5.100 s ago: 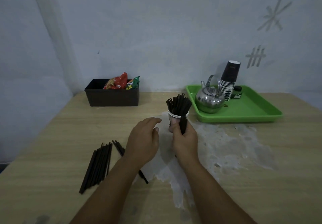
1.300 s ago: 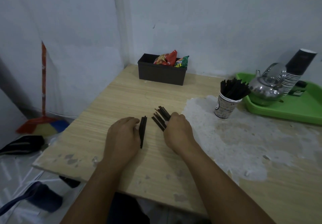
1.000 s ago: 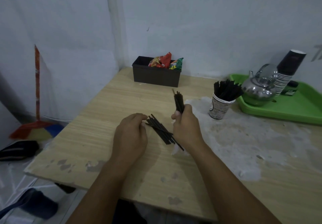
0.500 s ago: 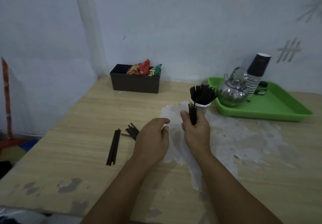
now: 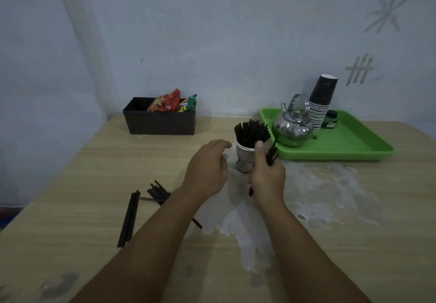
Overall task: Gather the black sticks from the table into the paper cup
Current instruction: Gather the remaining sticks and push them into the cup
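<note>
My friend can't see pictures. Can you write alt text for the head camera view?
A person's right hand holds a bundle of black sticks beside a stick-filled paper cup, the left hand open nearby. More loose sticks lie on the wooden table.

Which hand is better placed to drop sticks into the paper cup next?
The right hand, probably: it grips a bundle of black sticks right beside the paper cup. The left hand is empty, fingers relaxed, near the cup's other side; it could steady it.
</note>
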A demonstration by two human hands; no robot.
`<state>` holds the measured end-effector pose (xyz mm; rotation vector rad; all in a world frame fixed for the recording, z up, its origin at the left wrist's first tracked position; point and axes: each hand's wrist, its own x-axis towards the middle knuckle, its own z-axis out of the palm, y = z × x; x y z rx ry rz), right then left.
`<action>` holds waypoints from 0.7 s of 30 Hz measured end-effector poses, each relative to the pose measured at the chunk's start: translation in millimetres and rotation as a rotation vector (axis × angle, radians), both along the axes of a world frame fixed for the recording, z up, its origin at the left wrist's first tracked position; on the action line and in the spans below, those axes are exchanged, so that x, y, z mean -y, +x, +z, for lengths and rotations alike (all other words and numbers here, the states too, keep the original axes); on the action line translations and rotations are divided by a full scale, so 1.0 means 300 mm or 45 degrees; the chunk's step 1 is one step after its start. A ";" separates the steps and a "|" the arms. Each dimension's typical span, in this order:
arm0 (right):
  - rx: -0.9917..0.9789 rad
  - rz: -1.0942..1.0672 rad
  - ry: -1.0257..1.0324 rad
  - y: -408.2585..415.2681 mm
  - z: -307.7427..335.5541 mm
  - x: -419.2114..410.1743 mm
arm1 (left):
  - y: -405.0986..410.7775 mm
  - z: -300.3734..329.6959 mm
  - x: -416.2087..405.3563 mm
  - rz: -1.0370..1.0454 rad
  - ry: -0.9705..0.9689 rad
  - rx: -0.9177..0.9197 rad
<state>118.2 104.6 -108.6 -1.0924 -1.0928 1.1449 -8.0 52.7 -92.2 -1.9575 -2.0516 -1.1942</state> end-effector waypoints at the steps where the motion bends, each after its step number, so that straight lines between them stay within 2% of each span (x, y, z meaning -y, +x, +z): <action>1: -0.028 -0.019 -0.022 0.013 0.012 -0.009 | -0.004 0.005 -0.020 -0.006 -0.009 -0.005; 8: -0.432 -0.108 0.007 0.080 0.124 -0.090 | -0.004 0.033 -0.102 -0.122 -0.024 -0.060; 11: -0.437 -0.138 0.059 0.078 0.166 -0.127 | 0.004 0.026 -0.101 -0.100 -0.075 -0.123; 15: -0.501 -0.140 0.164 0.052 0.221 -0.180 | 0.031 0.022 -0.074 -0.031 -0.001 -0.345; 21: -0.299 -0.115 0.125 -0.007 0.204 -0.231 | 0.082 0.027 -0.040 0.081 0.070 -0.417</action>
